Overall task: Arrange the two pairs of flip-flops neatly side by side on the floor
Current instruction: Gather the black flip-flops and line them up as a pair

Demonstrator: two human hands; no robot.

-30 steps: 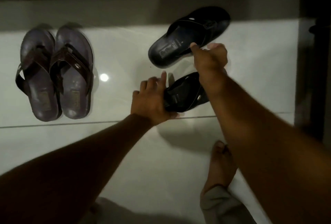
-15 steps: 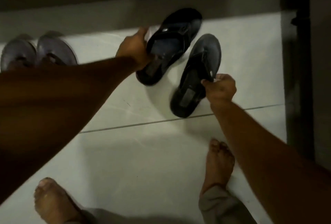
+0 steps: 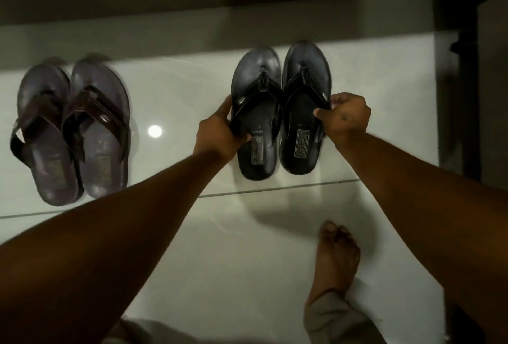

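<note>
Two black flip-flops lie side by side on the white tile floor, toes pointing away from me. My left hand [image 3: 220, 132] grips the left edge of the left black flip-flop [image 3: 257, 96]. My right hand [image 3: 345, 116] pinches the strap on the right side of the right black flip-flop [image 3: 303, 74]. The two black soles touch along their inner edges. Further left, a brown pair [image 3: 71, 129] lies together, also with toes pointing away, a wide gap of floor between it and the black pair.
A wall base runs along the top behind the flip-flops. A dark frame or door edge [image 3: 450, 68] stands at the right. My bare foot [image 3: 336, 255] rests on the floor below the black pair. A light spot [image 3: 154, 131] reflects on the tiles.
Both black flip-flops were angled and apart; now they are turned straight and pushed together. My left hand shifted from the far flip-flop's side to the left one's edge.
</note>
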